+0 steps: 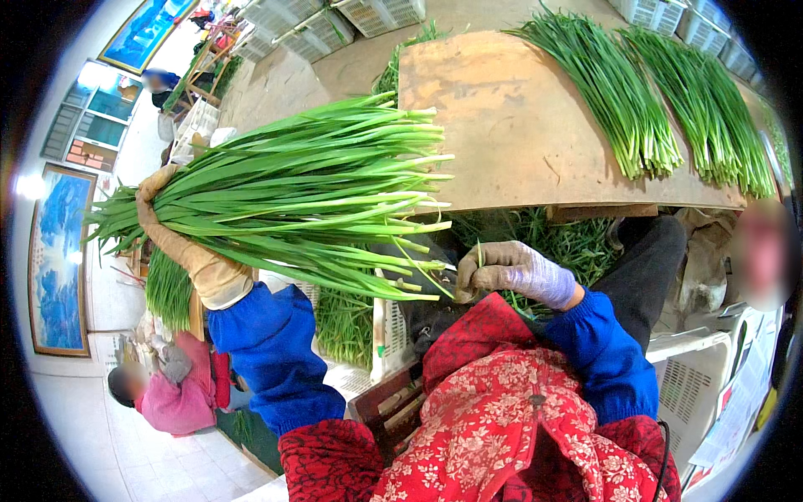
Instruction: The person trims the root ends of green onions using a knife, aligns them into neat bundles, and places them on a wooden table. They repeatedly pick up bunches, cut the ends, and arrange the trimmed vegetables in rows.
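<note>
A large fanned bunch of garlic chives (301, 194) spreads across the left and middle of the head view, its pale cut stems towards the right. My left hand (172, 219), in a tan glove, is closed around the leafy end of the bunch. Below and right of the stem ends is my right hand (511, 273), in a purple glove with a soiled tan palm. Its fingers are bent towards the thumb, and a thin green blade stands at the fingertips; a loose drooping stem of the bunch reaches close to them. Whether they pinch either is unclear.
Trimmed chive bundles (602, 94) lie at the right on the wooden board (489, 138). Loose greens (552, 241) lie beneath its near edge. Plastic crates (389, 332) stand near my lap, others (382, 12) beyond the board. A person in pink (182, 389) sits at the lower left.
</note>
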The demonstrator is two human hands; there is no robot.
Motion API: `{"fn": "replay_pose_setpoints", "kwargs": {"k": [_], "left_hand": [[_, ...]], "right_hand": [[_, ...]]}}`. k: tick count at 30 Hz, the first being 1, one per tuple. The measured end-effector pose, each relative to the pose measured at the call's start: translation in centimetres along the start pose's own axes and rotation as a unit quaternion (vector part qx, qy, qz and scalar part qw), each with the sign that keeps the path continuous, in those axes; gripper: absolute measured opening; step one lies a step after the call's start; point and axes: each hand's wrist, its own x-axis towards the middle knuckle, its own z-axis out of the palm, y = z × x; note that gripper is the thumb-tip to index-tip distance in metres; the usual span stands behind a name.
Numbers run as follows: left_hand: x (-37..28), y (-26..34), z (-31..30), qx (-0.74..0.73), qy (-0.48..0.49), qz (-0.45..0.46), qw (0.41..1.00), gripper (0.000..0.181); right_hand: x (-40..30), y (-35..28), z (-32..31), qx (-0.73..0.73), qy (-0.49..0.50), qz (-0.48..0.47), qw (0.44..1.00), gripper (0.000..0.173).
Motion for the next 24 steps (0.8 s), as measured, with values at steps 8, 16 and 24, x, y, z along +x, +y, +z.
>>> {"fn": "replay_pose_setpoints", "kwargs": {"k": [8, 16, 24], "left_hand": [[1.1, 0.7, -1.6, -0.023, -0.027, 0.002, 0.999, 0.015], [-0.2, -1.0, 1.4, -0.002, 0.031, -0.029, 0.999, 0.010], [0.3, -1.3, -0.9, -0.086, -0.060, -0.114, 0.988, 0.011]], "right_hand": [[0.2, 1.1, -6.2, -0.374, 0.213, 0.022, 0.903, 0.035], [7.3, 0.2, -2.9, -0.167, 0.068, -0.174, 0.968, 0.040], [7.7, 1.1, -1.0, -0.040, 0.065, -0.168, 0.983, 0.049]]}}
